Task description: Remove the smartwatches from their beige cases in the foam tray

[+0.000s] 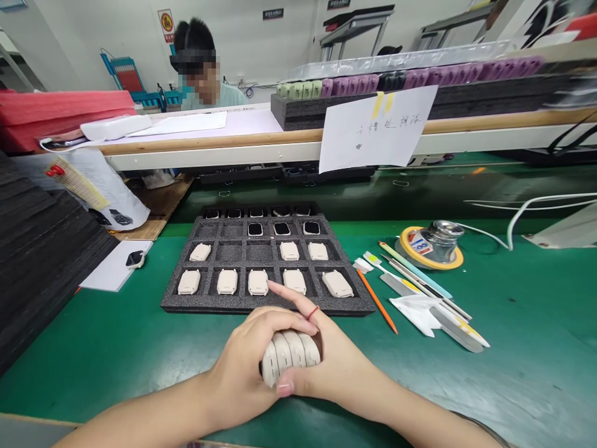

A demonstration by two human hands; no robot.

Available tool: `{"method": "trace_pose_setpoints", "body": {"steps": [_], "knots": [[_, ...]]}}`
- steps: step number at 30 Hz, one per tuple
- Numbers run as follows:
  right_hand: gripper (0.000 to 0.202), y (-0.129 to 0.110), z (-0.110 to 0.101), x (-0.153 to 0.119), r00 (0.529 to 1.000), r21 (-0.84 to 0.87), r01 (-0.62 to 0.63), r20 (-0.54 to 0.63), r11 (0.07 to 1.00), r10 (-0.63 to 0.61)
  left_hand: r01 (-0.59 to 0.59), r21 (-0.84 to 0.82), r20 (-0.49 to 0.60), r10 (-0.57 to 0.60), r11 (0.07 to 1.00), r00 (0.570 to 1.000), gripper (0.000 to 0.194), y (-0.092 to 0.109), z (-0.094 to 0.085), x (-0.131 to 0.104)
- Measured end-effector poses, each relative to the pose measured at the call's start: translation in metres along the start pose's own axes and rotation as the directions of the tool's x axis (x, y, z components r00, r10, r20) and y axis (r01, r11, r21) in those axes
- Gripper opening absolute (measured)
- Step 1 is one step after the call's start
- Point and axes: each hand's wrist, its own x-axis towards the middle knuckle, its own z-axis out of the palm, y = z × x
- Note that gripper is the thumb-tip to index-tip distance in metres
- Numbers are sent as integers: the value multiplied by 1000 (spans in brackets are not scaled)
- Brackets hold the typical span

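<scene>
Between my two hands is a stack of several cream-white watch cases (290,356), pressed side by side with their edges toward me. My left hand (247,351) wraps the stack from the left, its fingers over the top. Closing in from the right, my right hand (338,358) has its thumb across the near side and its index finger stretched toward the tray. Just beyond lies a black foam tray (275,306). In its front pockets sit cream cases such as this watch case (258,282), backs up; farther back, watches (282,229) show dark screens.
Right of the tray lie an orange stick (379,303), tweezers, brushes and a metal blade (459,330), near a glass bottle (443,239) in a yellow tape roll. One watch (135,259) rests on white paper at left. Black foam stacks (41,249) stand left; a co-worker (200,68) sits beyond the shelf.
</scene>
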Motion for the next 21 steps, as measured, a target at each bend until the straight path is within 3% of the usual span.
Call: {"method": "trace_pose_setpoints", "body": {"steps": [3,5,7,8,10,13,16,18,21], "knots": [[111,-1,3,-3,988,-163,107,-94,981,-124,11,-8,-46,-11,1000,999,69,-2,1,0],[112,-2,2,-4,962,-312,211,-105,927,-254,153,-140,-57,-163,978,985,101,-2,3,2],[111,-1,-2,-4,918,-445,321,-70,836,-390,343,-373,51,-350,862,935,126,0,4,5],[110,1,-4,-4,890,-501,377,-37,779,-455,421,-487,122,-418,765,900,126,1,5,6],[102,5,-7,-1,841,-601,465,70,650,-536,510,-644,220,-501,570,837,100,2,8,10],[90,7,-11,2,833,-706,492,210,510,-513,541,-749,256,-586,382,769,53,2,10,14],[81,-2,-15,1,879,-702,411,135,582,-458,529,-808,289,-609,259,739,41,0,7,16],[55,-13,-16,0,884,-653,385,58,652,-464,495,-840,286,-594,222,751,41,0,3,17],[19,-24,-19,-1,875,-594,415,52,689,-481,464,-868,296,-568,176,768,36,0,-1,16]]}}
